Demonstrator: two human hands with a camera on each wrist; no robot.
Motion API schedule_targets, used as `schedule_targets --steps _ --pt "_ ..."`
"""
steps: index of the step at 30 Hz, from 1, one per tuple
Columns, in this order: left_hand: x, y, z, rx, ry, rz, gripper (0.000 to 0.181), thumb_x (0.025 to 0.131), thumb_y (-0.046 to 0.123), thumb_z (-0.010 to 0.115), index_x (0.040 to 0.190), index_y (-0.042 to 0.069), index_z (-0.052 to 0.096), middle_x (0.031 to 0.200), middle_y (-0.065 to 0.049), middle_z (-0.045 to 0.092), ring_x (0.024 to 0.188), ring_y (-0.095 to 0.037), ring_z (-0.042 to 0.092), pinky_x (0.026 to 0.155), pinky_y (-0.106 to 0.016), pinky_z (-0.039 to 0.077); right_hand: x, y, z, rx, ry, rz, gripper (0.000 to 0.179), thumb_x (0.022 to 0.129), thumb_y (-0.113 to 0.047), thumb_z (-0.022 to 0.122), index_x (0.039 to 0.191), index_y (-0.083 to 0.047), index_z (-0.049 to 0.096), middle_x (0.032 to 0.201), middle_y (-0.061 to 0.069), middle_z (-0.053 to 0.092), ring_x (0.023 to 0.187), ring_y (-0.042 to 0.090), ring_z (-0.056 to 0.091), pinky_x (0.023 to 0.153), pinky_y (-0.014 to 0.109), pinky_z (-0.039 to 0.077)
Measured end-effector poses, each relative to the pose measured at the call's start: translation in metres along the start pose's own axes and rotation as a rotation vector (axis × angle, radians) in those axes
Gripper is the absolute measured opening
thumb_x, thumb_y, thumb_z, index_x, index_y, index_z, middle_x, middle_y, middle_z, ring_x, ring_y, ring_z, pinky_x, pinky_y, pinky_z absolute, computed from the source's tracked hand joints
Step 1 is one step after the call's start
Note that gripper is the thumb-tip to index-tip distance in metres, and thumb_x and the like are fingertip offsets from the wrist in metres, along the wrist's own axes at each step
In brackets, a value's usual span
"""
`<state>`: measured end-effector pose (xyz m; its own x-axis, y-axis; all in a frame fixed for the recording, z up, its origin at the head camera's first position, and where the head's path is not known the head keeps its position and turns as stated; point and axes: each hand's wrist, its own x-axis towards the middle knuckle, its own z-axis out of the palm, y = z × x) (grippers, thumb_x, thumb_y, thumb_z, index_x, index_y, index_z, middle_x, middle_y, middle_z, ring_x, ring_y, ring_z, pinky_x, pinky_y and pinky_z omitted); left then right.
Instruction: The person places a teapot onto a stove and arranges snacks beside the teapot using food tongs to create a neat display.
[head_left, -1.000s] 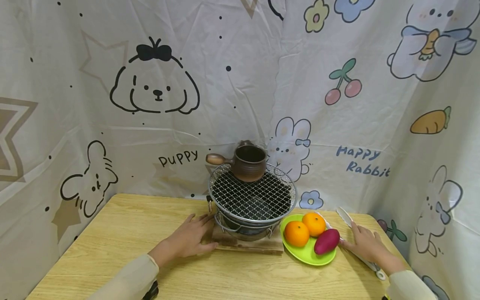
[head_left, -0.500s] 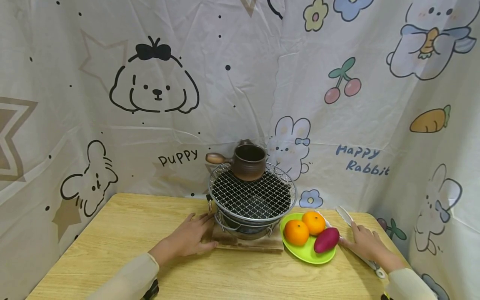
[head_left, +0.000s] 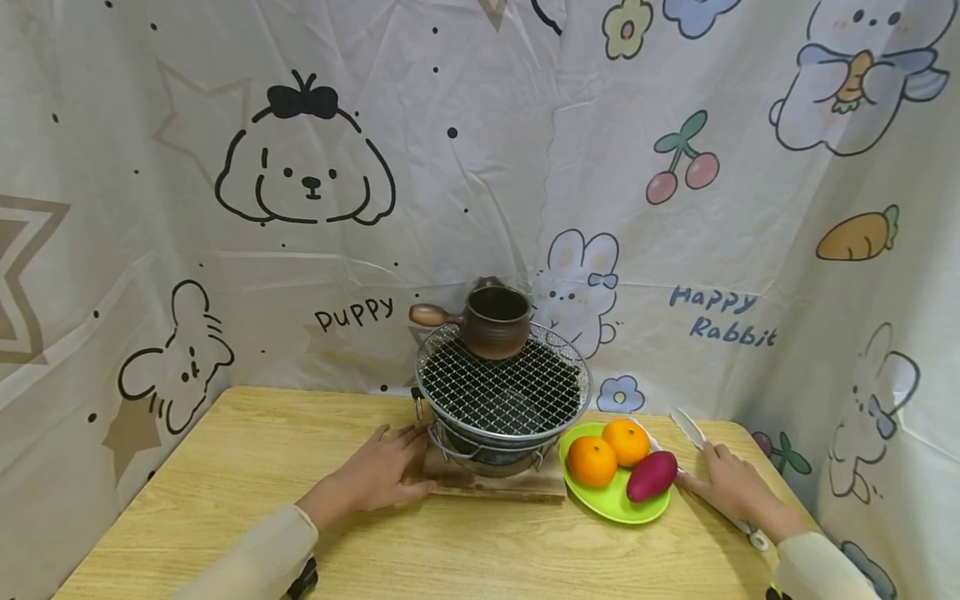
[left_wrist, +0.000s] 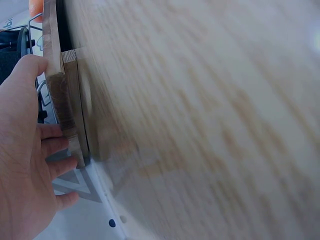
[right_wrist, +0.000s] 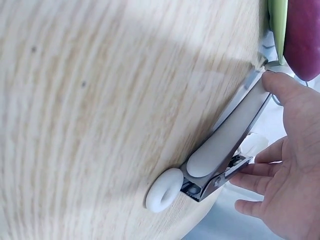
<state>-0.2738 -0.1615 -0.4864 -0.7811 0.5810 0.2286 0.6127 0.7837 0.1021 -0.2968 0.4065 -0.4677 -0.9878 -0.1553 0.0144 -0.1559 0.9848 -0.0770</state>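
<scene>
My left hand [head_left: 375,473] rests on the table, thumb and fingertips touching the left end of a wooden board [head_left: 497,490]. A round tabletop grill with a wire mesh [head_left: 498,408] stands on that board. On the back of the mesh sits a brown clay pot [head_left: 497,333], its handle pointing left. At the right, my right hand [head_left: 738,483] lies over metal tongs with white grips [right_wrist: 225,135]. Its thumb touches one arm of the tongs and its fingers lie along the other side, with the tongs flat on the table.
Between the grill and the tongs is a green plate [head_left: 626,515] with two oranges [head_left: 592,462] and a purple sweet potato [head_left: 652,477]. A printed cloth [head_left: 450,192] hangs close behind the table [head_left: 300,417] and along both sides.
The head view has shifted very slightly. Both hands, the pot, the plate and the tongs stay where they were.
</scene>
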Motion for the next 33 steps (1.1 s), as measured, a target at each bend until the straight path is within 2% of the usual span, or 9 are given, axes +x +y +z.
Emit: schedule_targets --steps 6,11,15,20,33 --pt "0.001 -0.002 0.001 0.005 0.012 0.004 0.08 0.095 0.06 0.057 0.15 0.003 0.047 0.156 -0.017 0.048 0.139 -0.04 0.05 0.112 -0.068 0.036 0.001 0.001 0.004 -0.016 0.043 -0.011 0.096 0.094 -0.057 0.062 0.136 0.025 0.04 0.118 0.044 0.054 0.096 0.057 0.061 0.089 0.068 0.05" --pt "0.002 -0.003 0.004 -0.007 0.007 -0.003 0.081 0.095 0.061 0.056 0.151 0.004 0.047 0.157 -0.016 0.047 0.141 -0.039 0.049 0.113 -0.068 0.035 -0.001 0.002 0.013 -0.08 0.105 -0.049 0.088 0.094 -0.054 0.063 0.132 0.023 0.045 0.117 0.041 0.056 0.101 0.053 0.06 0.092 0.069 0.048" --pt "0.001 -0.003 0.005 -0.004 0.01 -0.006 0.081 0.095 0.062 0.056 0.151 0.005 0.047 0.157 -0.015 0.047 0.141 -0.038 0.049 0.113 -0.068 0.036 -0.002 0.003 0.018 -0.118 0.135 -0.069 0.086 0.095 -0.057 0.061 0.13 0.021 0.046 0.117 0.036 0.057 0.102 0.049 0.059 0.09 0.067 0.05" --pt "0.001 -0.004 0.005 0.01 0.017 -0.001 0.081 0.095 0.062 0.055 0.151 0.005 0.047 0.157 -0.014 0.047 0.14 -0.037 0.05 0.112 -0.067 0.037 -0.005 0.004 0.019 -0.132 0.136 -0.068 0.093 0.096 -0.062 0.057 0.133 0.022 0.046 0.123 0.038 0.055 0.106 0.051 0.058 0.086 0.066 0.052" --pt "0.0 -0.001 0.002 -0.014 0.022 0.005 0.08 0.096 0.06 0.056 0.151 0.003 0.047 0.156 -0.016 0.048 0.139 -0.04 0.05 0.111 -0.068 0.037 -0.006 0.003 0.021 -0.123 0.111 -0.062 0.092 0.099 -0.06 0.053 0.136 0.023 0.043 0.128 0.039 0.053 0.11 0.052 0.056 0.089 0.069 0.05"
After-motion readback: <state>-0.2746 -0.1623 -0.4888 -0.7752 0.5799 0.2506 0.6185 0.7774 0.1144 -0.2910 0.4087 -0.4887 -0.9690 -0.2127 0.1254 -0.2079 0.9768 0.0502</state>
